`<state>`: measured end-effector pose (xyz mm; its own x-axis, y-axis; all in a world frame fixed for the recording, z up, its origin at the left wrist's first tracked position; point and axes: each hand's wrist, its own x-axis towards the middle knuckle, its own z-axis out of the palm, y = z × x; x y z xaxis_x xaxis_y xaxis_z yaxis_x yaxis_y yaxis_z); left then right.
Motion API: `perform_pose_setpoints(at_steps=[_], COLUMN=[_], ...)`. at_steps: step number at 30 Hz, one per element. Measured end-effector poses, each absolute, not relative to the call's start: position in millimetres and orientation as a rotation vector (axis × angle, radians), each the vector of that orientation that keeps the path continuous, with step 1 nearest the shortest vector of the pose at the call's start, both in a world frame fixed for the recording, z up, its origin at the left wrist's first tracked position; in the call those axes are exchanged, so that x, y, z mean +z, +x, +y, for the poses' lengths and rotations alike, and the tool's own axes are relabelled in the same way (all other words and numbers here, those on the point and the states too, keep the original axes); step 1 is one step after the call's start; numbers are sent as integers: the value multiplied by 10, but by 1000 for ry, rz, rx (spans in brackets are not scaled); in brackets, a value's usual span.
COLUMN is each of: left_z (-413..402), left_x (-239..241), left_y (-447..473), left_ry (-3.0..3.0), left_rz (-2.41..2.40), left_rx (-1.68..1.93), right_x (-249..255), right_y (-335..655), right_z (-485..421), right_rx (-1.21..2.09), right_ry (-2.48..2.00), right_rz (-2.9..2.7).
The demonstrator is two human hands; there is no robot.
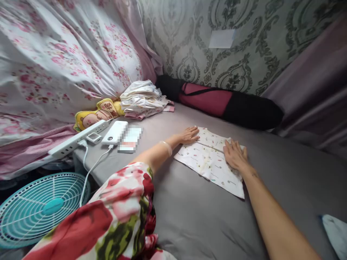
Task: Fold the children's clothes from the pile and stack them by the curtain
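A small white garment [208, 160] with a tiny coloured print lies spread on the grey bed sheet [187, 206], its upper part doubled over in a band. On its left edge rests my left hand [189, 135], palm down with fingers stretched out; a pale bangle [166, 147] circles that wrist. My right hand [235, 155] presses flat on the garment's right side, fingers spread toward the top edge. Parts of the cloth are hidden beneath both palms. Beyond my left hand sits a stack of folded light clothes [145, 98].
A long black and maroon bag [208, 99] lies along the wall. To the left are a yellow plush toy [93, 117], a power strip [80, 139], a white power bank [115, 133] with cable, and a blurred-out flat object [130, 139]. A teal fan [52, 207] stands beside the bed.
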<state>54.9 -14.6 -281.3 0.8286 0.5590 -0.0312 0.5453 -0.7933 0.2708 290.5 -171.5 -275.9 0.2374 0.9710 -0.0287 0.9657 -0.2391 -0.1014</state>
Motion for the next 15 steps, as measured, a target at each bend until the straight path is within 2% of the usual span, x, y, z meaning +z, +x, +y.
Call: perform_pose_setpoints(at_steps=[8, 12, 15], left_z=[-202, -381, -535], left_x=[-2581, -2485, -2575], left_y=[547, 776, 902], left_ry=[2774, 2911, 2885], left_rz=[879, 873, 753], left_rx=[-137, 105, 132], right_x=[-2735, -2578, -2602], right_y=[2933, 2702, 2543], right_z=[-1733, -1713, -1708], right_rx=[167, 12, 89], right_ry=[-2474, -2372, -2316], right_rz=[-1857, -1918, -1946])
